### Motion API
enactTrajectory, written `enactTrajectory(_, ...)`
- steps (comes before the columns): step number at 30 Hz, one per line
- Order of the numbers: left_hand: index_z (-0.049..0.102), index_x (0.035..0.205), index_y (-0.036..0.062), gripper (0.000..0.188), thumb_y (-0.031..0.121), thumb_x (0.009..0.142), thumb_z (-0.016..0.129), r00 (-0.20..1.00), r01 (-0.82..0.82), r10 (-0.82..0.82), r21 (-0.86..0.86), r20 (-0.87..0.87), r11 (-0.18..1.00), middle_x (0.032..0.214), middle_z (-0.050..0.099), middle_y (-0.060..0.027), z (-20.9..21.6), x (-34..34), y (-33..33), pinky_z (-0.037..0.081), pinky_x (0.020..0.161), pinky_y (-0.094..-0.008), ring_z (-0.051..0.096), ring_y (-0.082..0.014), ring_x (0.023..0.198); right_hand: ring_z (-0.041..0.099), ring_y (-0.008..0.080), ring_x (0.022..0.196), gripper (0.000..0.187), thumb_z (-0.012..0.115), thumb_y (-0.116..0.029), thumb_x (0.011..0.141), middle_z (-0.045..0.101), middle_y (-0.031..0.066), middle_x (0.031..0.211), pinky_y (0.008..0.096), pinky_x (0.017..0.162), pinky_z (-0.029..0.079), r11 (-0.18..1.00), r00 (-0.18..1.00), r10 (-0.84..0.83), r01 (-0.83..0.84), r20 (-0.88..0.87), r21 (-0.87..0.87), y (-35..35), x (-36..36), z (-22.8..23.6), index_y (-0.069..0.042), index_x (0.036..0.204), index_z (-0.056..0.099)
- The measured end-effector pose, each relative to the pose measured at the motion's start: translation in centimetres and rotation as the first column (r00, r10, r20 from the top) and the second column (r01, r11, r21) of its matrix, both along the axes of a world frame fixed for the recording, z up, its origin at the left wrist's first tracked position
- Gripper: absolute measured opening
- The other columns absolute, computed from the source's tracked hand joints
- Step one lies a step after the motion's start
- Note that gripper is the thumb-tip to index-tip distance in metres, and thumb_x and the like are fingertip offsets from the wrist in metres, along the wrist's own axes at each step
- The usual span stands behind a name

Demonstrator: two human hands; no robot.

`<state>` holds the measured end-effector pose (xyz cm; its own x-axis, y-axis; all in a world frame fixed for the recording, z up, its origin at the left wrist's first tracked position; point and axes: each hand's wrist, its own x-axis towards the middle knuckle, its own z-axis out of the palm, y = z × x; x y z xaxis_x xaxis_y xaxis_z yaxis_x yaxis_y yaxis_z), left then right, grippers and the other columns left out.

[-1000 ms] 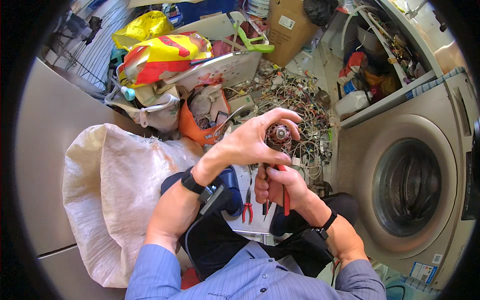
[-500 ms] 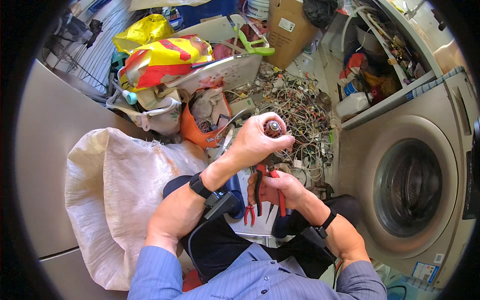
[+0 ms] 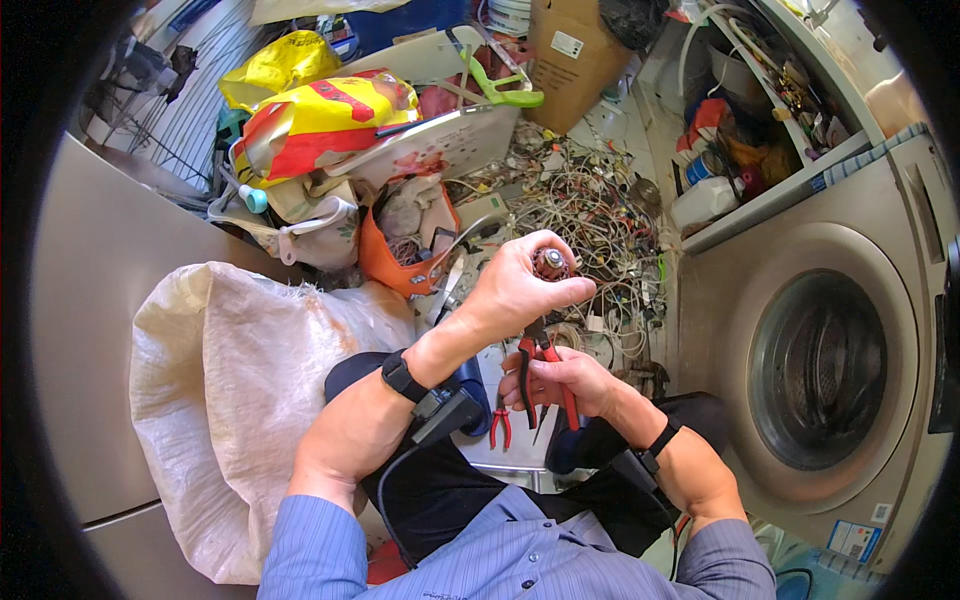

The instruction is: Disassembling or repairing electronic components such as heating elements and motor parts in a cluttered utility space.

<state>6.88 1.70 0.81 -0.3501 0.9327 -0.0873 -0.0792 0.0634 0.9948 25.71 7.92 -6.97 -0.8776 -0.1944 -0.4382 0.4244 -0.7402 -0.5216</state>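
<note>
My left hand [image 3: 515, 285] is closed round a small motor rotor [image 3: 551, 261], a round part with a pale shaft end and reddish-brown windings. My right hand [image 3: 575, 380], just below and to the right, grips pliers [image 3: 530, 372] with red and black handles. The pliers' jaws point up toward the rotor; my left hand partly hides them, so I cannot tell whether they touch it. Below my right hand, a second, smaller pair of red-handled pliers [image 3: 500, 428] lies on a pale surface beside a thin dark pointed tool [image 3: 541, 424].
A heap of tangled cables [image 3: 590, 215] covers the floor ahead. A white woven sack [image 3: 250, 400] stands at left, near an orange bag [image 3: 405, 262] and a white bin [image 3: 470, 150] holding a yellow-red bag. A washing machine [image 3: 800, 350] is close on the right.
Both hands have shifted slightly to the right, still holding the rotor and the pliers. The pliers have turned a little, and the fingers of my right hand have loosened on the handles.
</note>
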Motion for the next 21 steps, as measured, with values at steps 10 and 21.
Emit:
enactTrajectory(10, 0.064, 0.098, 0.0049, 0.027, 0.032, 0.098, 0.066, 0.951, 0.047, -0.033, -0.038, 0.306, 0.998, 0.068, 0.056, 0.0008, -1.3, 0.6, 0.1, 0.037, 0.055, -0.0255, 0.047, -0.0078, 0.059, 0.072, 0.0282, 0.099, 0.036, 0.062, -0.025, 0.104, 0.071, 0.0137, 0.111, 0.0457, 0.094, 0.058, 0.99, 0.985, -0.041, 0.017, 0.165, 0.142, -0.5, 1.4, -1.9, -0.002, 0.131, 0.056)
enactTrajectory(21, 0.066, 0.087, 0.003, 0.039, 0.031, 0.101, 0.044, 0.893, -0.036, 0.066, -0.074, 0.445, 0.997, 0.062, 0.057, -0.0084, -1.7, -0.6, 0.8, 0.04, 0.056, -0.0325, 0.05, -0.02, 0.055, 0.068, 0.016, 0.074, 0.016, 0.065, -0.021, 0.101, 0.071, 0.0083, 0.089, 0.033, 0.068, 0.058, 0.897, 0.909, -0.273, 0.122, 0.315, 0.424, 2.9, 1.5, -3.6, -0.007, 0.104, 0.06)
